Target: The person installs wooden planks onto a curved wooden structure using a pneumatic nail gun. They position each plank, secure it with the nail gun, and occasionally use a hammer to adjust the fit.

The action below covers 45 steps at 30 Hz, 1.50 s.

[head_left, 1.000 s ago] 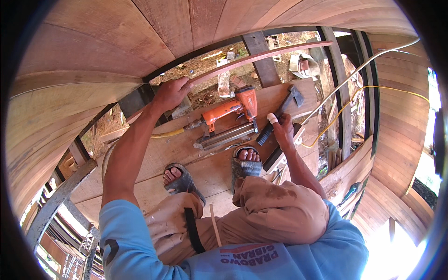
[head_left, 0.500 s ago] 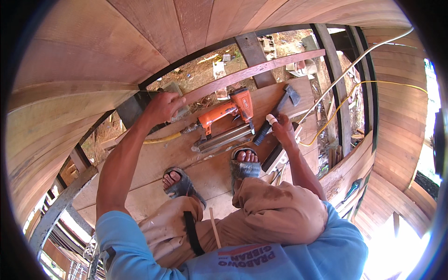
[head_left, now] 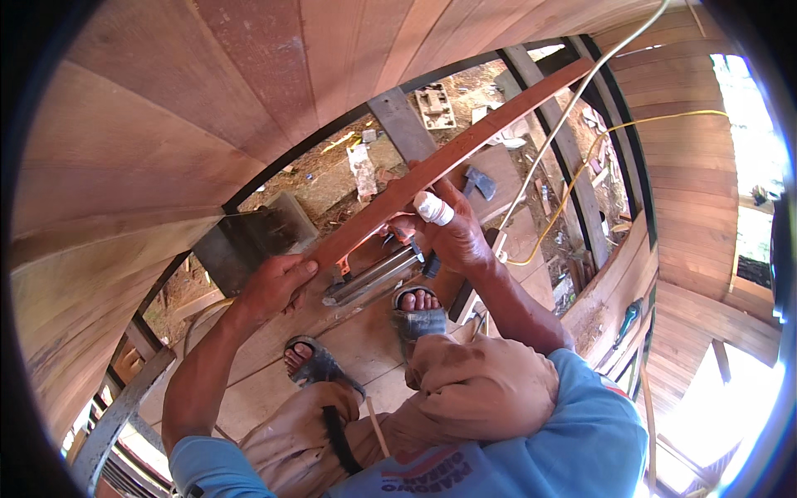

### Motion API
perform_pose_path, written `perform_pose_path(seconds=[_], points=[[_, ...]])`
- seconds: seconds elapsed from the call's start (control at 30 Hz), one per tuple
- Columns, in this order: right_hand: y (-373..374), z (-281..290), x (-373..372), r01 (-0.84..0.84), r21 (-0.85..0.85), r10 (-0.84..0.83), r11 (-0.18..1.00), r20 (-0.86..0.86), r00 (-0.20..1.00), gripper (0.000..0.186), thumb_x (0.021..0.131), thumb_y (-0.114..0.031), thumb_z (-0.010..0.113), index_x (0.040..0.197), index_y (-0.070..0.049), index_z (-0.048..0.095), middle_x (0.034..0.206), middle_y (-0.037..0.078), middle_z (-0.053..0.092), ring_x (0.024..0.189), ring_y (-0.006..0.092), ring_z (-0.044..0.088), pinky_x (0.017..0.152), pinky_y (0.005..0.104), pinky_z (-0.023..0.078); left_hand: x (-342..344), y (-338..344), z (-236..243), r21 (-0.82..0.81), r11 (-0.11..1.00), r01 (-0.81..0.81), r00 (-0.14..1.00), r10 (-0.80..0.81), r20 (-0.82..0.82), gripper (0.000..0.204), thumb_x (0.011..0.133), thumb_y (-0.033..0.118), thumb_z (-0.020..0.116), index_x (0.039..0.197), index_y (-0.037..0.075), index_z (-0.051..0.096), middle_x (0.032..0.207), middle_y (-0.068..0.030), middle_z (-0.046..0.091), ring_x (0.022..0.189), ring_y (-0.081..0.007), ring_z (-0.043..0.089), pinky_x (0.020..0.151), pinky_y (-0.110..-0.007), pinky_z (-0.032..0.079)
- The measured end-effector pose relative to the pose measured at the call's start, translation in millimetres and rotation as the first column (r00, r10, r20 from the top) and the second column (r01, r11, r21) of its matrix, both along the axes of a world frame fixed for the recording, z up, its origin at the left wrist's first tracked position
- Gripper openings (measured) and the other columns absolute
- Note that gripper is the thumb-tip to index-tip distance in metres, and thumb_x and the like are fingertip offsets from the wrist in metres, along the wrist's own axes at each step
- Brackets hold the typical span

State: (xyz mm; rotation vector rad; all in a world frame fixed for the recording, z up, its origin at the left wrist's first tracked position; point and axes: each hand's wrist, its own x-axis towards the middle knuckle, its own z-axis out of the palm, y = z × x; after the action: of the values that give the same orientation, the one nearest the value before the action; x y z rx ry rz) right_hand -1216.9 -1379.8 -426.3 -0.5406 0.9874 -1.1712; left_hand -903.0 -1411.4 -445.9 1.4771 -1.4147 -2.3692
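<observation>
as we look down over the person's knees, we see a long reddish wooden strip [head_left: 465, 148] held slantwise from near left to far right above the plank floor [head_left: 259, 358]. we find the left hand [head_left: 278, 286] grasping the strip's near left end, thumb on top and the other fingers mostly hidden beneath. we see the right hand [head_left: 457, 241] grasping the same strip around its middle, a white wrapping [head_left: 433, 207] on one digit; we cannot make out all of its fingers, as the wood covers some. below the strip we spot a nail gun [head_left: 378, 277], its orange body largely covered and its metal magazine showing on the near side. just right of that we notice a hammer [head_left: 480, 183], its head lying beyond the right hand. farther right we follow a white cable [head_left: 552, 137] and a yellow cable [head_left: 614, 129]. nearer us are two dark sandals [head_left: 419, 325] on the person's feet, and at far left we see a wall of wooden boards [head_left: 149, 108].
</observation>
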Motion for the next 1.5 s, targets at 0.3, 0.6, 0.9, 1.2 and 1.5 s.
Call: perform_pose_path(seconds=[0.3, 0.6, 0.9, 1.2, 1.5], points=[[19, -93, -41, 0.314, 0.070, -0.132, 0.947, -0.806, 0.577, 0.055, 0.089, -0.034, 0.071, 0.125, 0.005, 0.059, 0.112, 0.014, 0.067, 0.103, 0.0258, 0.064, 0.095, 0.0358, 0.048, 34, 0, 11, -0.257, 0.950, 0.178, 0.956, -0.106, 0.274, 0.052, 0.100, 0.052, 0.053, 0.084, 0.003, 0.060, 0.062, -0.0034, 0.056, 0.056, -0.0125, 0.058, 0.052, -0.032, 0.045], [65, -169, -75, 0.450, 0.148, 0.110, 0.881, -0.988, 0.112, 0.091, 0.076, -0.049, 0.082, 0.139, 0.005, 0.044, 0.127, 0.029, 0.056, 0.120, 0.0404, 0.055, 0.102, 0.0465, 0.043, 37, -3, -4, -0.339, 0.866, 0.369, 0.848, -0.164, 0.505, 0.059, 0.097, 0.056, 0.054, 0.082, -0.001, 0.059, 0.072, -0.0220, 0.061, 0.067, -0.0360, 0.062, 0.063, -0.046, 0.047], [51, -141, -65, 0.502, 0.303, 0.186, 0.810, -0.945, 0.270, 0.098, 0.072, -0.042, 0.087, 0.141, 0.006, 0.037, 0.130, 0.031, 0.055, 0.121, 0.0432, 0.057, 0.100, 0.0480, 0.046, 40, -4, -12, -0.436, 0.803, 0.406, 0.842, -0.144, 0.519, 0.056, 0.098, 0.055, 0.056, 0.080, 0.003, 0.059, 0.061, -0.0071, 0.056, 0.054, -0.0166, 0.059, 0.051, -0.036, 0.047], [50, -166, -87, 0.496, 0.290, -0.111, 0.819, -0.767, 0.632, 0.057, 0.084, -0.032, 0.080, 0.120, 0.003, 0.053, 0.089, 0.009, 0.062, 0.085, 0.0258, 0.065, 0.076, 0.0354, 0.055, 28, -10, 10, -0.367, 0.812, 0.453, 0.795, -0.181, 0.580, 0.055, 0.098, 0.051, 0.054, 0.083, -0.001, 0.060, 0.083, -0.0272, 0.062, 0.081, -0.0469, 0.061, 0.069, -0.052, 0.046], [40, -93, -74, 0.336, 0.383, -0.156, 0.860, -0.430, 0.889, 0.034, 0.092, -0.017, 0.068, 0.119, -0.001, 0.055, 0.085, 0.009, 0.062, 0.065, 0.0160, 0.062, 0.053, 0.0299, 0.053, 30, -10, 5, -0.362, 0.836, 0.413, 0.821, -0.169, 0.546, 0.055, 0.097, 0.053, 0.055, 0.084, -0.001, 0.062, 0.083, -0.0265, 0.063, 0.082, -0.0456, 0.062, 0.069, -0.052, 0.046]])
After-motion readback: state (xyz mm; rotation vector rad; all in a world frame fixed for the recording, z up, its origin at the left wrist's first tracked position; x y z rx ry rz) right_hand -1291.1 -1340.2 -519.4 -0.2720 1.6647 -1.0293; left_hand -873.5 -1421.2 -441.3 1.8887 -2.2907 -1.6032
